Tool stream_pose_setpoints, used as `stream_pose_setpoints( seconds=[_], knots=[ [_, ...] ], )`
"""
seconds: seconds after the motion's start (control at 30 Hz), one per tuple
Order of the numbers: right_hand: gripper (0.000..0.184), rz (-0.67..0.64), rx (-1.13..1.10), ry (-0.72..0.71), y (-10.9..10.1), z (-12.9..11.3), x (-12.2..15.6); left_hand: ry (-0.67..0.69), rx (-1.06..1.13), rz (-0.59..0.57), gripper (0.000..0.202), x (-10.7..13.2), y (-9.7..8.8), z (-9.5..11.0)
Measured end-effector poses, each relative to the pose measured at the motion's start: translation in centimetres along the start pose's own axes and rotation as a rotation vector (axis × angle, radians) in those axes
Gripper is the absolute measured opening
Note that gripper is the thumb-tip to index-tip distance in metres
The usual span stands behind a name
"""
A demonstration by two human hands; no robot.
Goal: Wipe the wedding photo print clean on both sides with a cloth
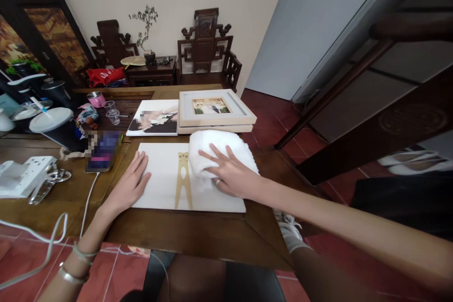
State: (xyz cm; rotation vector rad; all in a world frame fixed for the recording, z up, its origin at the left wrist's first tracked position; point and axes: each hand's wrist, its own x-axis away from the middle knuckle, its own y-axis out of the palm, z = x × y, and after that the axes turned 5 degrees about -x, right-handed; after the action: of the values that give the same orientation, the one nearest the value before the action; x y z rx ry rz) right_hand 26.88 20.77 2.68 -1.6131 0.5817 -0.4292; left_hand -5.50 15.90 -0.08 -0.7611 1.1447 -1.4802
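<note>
What matters most from where I sit is how the white towel (244,148) lies against the right hand (235,174): directly beneath it, so there is nothing to reach for. The folded towel covers the far right part of the white backing board (159,184), my landmark, and spills a little past the board's right edge. It is longer left to right, much like the board itself. A gold easel leg (183,161) lies across that direction near the board's middle, hinge at the far side, forked feet toward me. The towel is just beside the hinge end; I can't tell whether they touch.

The right hand is clearly the nearer one. Its forearm comes in from the right, low and almost level, palm down, with the fingers splayed wide over the cloth. I cannot see whether any of the fabric is pinched under the palm.

The left hand (130,183) lies along the board's left edge, palm down, fingers close together, thumb apart, gripping nothing that I can make out. Its forearm rises from the near left.

Beyond the board's far edge I have a photo panel (155,122) and, to its right, a framed picture (212,106).
</note>
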Motion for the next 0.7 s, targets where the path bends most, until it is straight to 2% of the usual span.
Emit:
stream_pose_setpoints(
  seconds=[0.17,0.33,0.5,0.7],
  knots=[
    [0.039,0.048,0.051,-0.008,1.1,0.3,-0.3,0.020,0.018,0.038,0.056,-0.2,-0.3,0.0],
    [0.037,0.106,0.044,-0.023,2.1,0.1,0.1,0.034,-0.001,0.088,0.044,-1.5,-0.8,-0.8],
    [0.034,0.127,0.031,-0.018,2.1,0.0,0.1,-0.014,-0.070,0.058,0.047,-2.0,-0.6,-0.3],
    [0.033,0.157,0.005,-0.021,2.3,0.0,0.2,-0.013,-0.030,0.076,0.051,-1.4,-0.2,-0.1]
  ],
)
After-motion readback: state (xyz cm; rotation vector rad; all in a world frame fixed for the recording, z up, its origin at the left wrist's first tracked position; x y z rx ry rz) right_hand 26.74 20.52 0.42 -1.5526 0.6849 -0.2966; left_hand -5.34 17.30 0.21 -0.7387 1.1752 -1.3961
